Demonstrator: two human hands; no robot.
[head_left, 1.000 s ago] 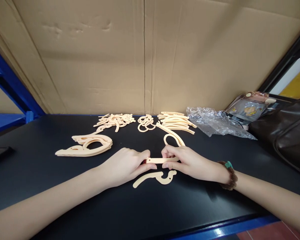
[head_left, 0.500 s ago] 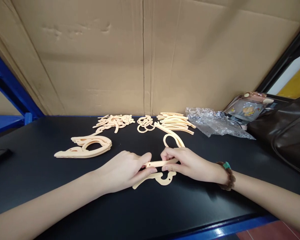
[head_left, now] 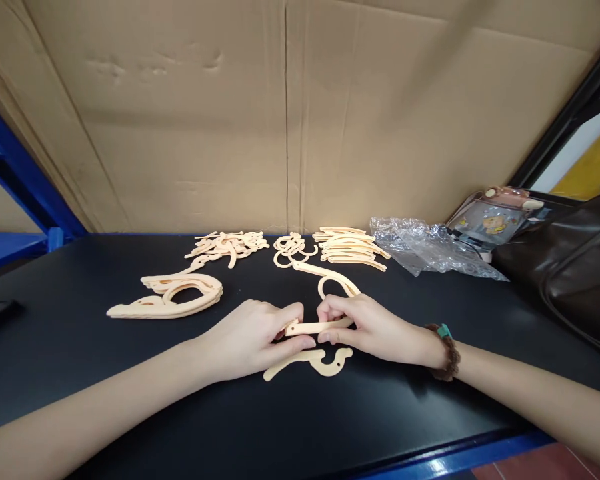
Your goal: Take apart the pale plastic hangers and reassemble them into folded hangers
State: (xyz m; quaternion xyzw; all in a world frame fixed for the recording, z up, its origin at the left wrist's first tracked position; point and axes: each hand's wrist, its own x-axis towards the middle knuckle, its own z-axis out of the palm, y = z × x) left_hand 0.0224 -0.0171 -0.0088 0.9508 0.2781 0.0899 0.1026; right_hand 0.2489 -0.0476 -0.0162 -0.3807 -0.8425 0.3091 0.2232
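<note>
Between my hands is a cream-coloured part [head_left: 307, 328] made of curved arms, with a ring and a long arm [head_left: 325, 271] rising behind my fingers. My left hand [head_left: 260, 340] pinches its left end between thumb and fingers. My right hand [head_left: 370, 330] grips it near the joint, which the fingers hide. Just below, a loose hook-shaped piece [head_left: 330, 365] lies on the black table [head_left: 260, 427], with its slim left end close under my left thumb.
Folded cream pieces [head_left: 180, 310] lie stacked at the left. Farther back sit a tangled pile [head_left: 233, 247], several rings [head_left: 287, 250] and long strips [head_left: 353, 245]. Clear plastic bags [head_left: 430, 247], a pouch [head_left: 495, 217] and a dark bag [head_left: 570, 260] are at the right.
The held part has shifted slightly left, and its long upper arm has swung left towards the rings. My right hand has moved a little left with it.
</note>
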